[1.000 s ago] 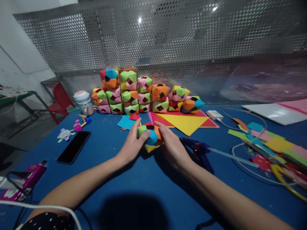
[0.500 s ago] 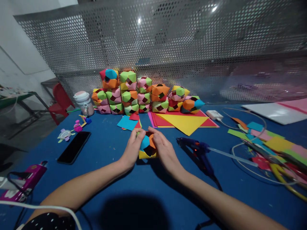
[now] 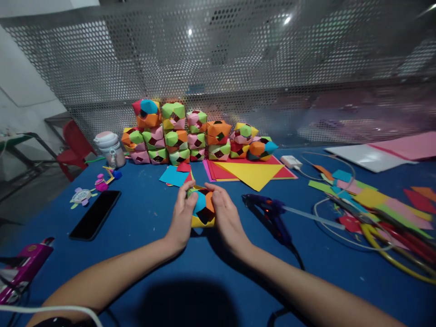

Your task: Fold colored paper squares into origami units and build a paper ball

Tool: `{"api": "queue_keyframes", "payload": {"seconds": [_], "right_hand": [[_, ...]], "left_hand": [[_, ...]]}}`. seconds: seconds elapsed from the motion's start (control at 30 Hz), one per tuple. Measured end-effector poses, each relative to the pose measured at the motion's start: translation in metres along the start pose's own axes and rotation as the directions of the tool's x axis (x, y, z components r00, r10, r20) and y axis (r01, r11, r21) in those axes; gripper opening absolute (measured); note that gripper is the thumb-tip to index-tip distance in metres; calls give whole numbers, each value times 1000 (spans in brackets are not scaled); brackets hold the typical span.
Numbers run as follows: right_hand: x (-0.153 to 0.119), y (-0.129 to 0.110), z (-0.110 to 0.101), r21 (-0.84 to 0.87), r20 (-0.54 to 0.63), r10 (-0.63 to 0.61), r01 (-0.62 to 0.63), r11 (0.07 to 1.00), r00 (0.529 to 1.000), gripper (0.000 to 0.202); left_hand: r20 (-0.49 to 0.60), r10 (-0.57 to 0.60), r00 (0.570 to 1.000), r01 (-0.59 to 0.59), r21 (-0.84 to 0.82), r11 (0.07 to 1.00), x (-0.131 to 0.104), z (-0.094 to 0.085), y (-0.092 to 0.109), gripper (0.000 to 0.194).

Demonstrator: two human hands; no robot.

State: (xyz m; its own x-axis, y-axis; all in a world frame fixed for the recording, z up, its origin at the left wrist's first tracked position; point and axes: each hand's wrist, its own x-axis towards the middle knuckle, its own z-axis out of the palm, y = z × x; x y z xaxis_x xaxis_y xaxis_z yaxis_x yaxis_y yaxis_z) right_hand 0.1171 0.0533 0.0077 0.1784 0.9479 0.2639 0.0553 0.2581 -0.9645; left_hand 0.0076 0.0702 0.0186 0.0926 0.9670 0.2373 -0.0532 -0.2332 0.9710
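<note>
A folded paper ball (image 3: pixel 203 206) in blue, orange, yellow and green is held between my two hands, low over the blue table (image 3: pixel 143 277). My left hand (image 3: pixel 182 218) presses on its left side, thumb toward the front. On its right side my right hand (image 3: pixel 230 220) is wrapped round the orange part. Behind the hands lie small squares of paper (image 3: pixel 175 176) and larger red sheets with a yellow one (image 3: pixel 254 172) on top. To the right rests a dark blue glue gun (image 3: pixel 269 211) with a clear stick in its back.
Several similar paper balls (image 3: pixel 177 141) are stacked at the back. On the left are a phone (image 3: pixel 95 215), a paper turtle (image 3: pixel 81 196), a white jar (image 3: pixel 111 150) and a purple power strip (image 3: pixel 29 268). Paper strips (image 3: pixel 371 197), scissors and cables lie at the right.
The camera view has turned slightly to the right, so most things appear further left. Both hands still hold the paper ball, and their grip looks nearly the same.
</note>
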Motion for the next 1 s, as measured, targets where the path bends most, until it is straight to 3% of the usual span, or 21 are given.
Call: {"api": "queue_keyframes", "payload": {"seconds": [0.33, 0.5, 0.67, 0.8, 1.0], "right_hand": [[-7, -6, 5, 73, -60, -42, 46, 996, 997, 39], [-2, -5, 3, 75, -78, -4, 10, 997, 997, 40], [-3, -8, 5, 129, -94, 36, -24, 991, 995, 42], [-5, -15, 7, 140, -102, 13, 1, 990, 995, 42], [0, -32, 7, 152, -88, 6, 8, 988, 996, 45]], "left_hand": [[15, 47, 999, -48, 42, 998, -6, 3, -2, 25], [27, 30, 999, -31, 39, 999, -6, 1, 1, 37], [17, 183, 983, -183, 161, 970, -8, 2, 1, 31], [8, 238, 971, -235, 202, 951, -5, 2, 6, 25], [-5, 161, 987, -161, 66, 985, 1, 1, 25, 35]]}}
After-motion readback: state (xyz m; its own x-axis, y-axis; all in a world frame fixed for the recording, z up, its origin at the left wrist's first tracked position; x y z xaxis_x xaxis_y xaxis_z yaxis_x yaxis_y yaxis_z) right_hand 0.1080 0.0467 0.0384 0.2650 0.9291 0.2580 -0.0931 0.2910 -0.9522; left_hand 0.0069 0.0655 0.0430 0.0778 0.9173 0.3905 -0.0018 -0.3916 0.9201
